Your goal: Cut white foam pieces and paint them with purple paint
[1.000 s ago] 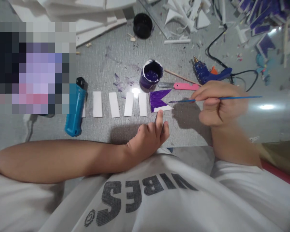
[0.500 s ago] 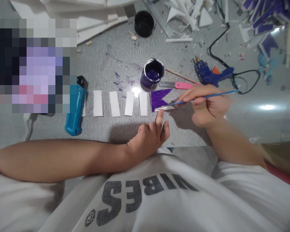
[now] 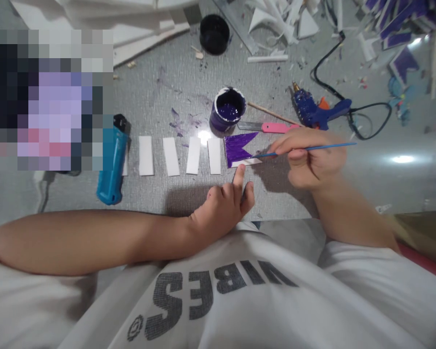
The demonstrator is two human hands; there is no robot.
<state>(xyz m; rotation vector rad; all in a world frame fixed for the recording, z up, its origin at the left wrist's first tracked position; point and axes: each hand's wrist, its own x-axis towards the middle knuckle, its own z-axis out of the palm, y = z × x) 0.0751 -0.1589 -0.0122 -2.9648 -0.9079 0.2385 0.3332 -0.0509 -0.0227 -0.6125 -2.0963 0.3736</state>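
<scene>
A flag-shaped white piece with a notched right end [image 3: 236,145] lies on the table, mostly covered in purple paint; a strip along its near edge is white. My left hand [image 3: 227,201] touches that near edge with its outstretched index finger, the other fingers loosely bent and holding nothing. Pinched in my right hand [image 3: 308,160] is a thin blue paintbrush [image 3: 330,146], its tip on the lower part of the piece. Just beyond stands an open pot of purple paint [image 3: 228,110]. Several white rectangles [image 3: 214,156] lie in a row to the left.
A pink-handled cutter [image 3: 276,127] and a thin wooden stick [image 3: 271,112] lie beyond my right hand. Farther right is a blue glue gun [image 3: 318,109] with a black cord. A teal cutter [image 3: 112,165] lies at left, a black lid [image 3: 214,34] at the back, near white scraps [image 3: 271,24].
The brush has shifted slightly, its handle now lying flatter. My left finger stays at the piece's near edge. The whole view has drifted a little.
</scene>
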